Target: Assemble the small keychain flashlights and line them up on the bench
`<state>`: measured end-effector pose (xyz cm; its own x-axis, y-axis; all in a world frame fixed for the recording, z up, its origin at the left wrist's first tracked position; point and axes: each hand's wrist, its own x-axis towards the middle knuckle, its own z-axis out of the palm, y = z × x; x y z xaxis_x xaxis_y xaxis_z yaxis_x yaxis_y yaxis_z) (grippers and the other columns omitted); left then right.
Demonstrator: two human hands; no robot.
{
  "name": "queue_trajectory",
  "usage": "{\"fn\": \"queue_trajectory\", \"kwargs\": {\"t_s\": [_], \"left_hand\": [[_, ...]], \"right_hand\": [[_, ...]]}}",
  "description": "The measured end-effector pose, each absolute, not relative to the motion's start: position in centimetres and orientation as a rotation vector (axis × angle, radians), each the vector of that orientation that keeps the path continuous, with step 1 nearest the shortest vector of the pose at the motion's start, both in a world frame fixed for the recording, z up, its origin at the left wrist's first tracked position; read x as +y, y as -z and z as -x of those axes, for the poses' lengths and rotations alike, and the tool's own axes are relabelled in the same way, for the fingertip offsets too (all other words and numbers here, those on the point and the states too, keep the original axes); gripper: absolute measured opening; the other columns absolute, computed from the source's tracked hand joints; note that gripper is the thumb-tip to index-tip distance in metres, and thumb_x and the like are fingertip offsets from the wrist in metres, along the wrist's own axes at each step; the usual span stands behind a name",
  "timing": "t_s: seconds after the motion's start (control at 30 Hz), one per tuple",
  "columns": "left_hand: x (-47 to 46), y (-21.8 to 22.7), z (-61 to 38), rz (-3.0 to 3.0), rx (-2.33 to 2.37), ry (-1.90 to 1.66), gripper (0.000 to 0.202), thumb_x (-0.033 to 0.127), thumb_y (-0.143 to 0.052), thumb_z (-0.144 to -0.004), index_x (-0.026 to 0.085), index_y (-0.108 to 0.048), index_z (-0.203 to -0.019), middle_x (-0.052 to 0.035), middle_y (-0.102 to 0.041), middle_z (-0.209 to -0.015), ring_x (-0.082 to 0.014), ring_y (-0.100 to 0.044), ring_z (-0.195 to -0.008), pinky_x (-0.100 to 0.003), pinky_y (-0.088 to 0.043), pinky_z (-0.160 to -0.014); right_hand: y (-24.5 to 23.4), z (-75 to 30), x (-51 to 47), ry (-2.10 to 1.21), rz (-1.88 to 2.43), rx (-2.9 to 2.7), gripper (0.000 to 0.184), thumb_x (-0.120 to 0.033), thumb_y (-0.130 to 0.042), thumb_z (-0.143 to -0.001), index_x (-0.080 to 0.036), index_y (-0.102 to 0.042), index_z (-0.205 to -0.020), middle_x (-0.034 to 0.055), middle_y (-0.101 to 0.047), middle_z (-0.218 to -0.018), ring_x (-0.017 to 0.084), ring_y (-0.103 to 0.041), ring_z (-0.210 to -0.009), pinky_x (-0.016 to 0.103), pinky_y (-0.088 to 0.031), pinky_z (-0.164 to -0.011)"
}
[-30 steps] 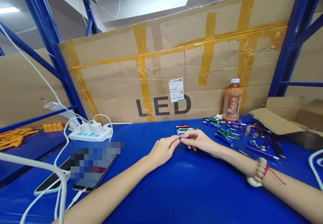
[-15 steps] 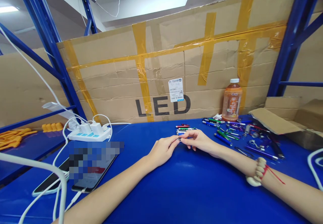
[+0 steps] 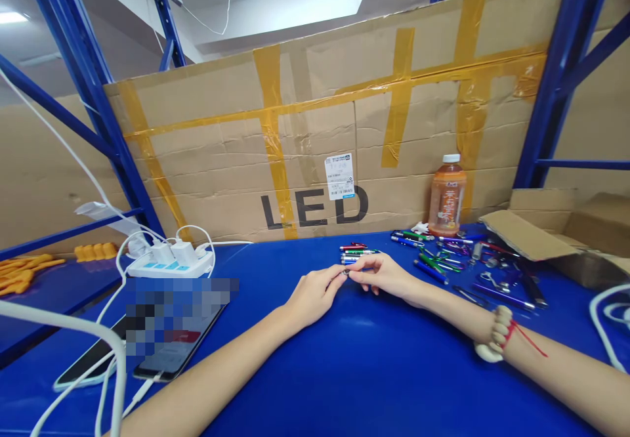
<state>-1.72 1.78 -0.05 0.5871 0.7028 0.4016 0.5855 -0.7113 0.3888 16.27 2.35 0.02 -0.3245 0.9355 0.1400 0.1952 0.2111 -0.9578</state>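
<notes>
My left hand (image 3: 312,296) and my right hand (image 3: 386,274) meet fingertip to fingertip on the blue table (image 3: 364,365). Both pinch a small dark part (image 3: 347,271) between them; it is too small to name. Just behind the fingers lie a few small coloured pen-like lights (image 3: 358,252) in a neat row. A beaded bracelet with a red string (image 3: 495,342) circles my right wrist.
A scattered pile of coloured pen lights and key rings (image 3: 467,263) lies at the right, by an orange drink bottle (image 3: 447,195) and an open cardboard box (image 3: 551,233). A white power strip (image 3: 170,263), phones (image 3: 162,348) and white cables sit at the left. A taped cardboard wall (image 3: 315,142) stands behind.
The view has shifted slightly, so everything sits a little further left. My hands stay together in the same pinch on the small part.
</notes>
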Motion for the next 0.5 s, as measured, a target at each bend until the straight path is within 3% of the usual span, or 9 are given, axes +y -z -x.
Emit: {"fn": "queue_trajectory", "kwargs": {"t_s": [0.5], "left_hand": [[1.70,-0.02,1.70,-2.609,1.100,-0.774,0.032,0.030,-0.030,-0.092,0.026,-0.053,-0.114,0.0004,-0.065,-0.080,-0.0139,-0.060,-0.076,-0.023,-0.043,-0.069]], "right_hand": [[0.12,-16.27,2.55,-1.168,1.064,-1.700,0.044,-0.050,-0.069,-0.054,-0.012,-0.063,-0.075,-0.0036,-0.051,-0.049,0.005,-0.042,-0.042,0.018,-0.033,-0.038]]}}
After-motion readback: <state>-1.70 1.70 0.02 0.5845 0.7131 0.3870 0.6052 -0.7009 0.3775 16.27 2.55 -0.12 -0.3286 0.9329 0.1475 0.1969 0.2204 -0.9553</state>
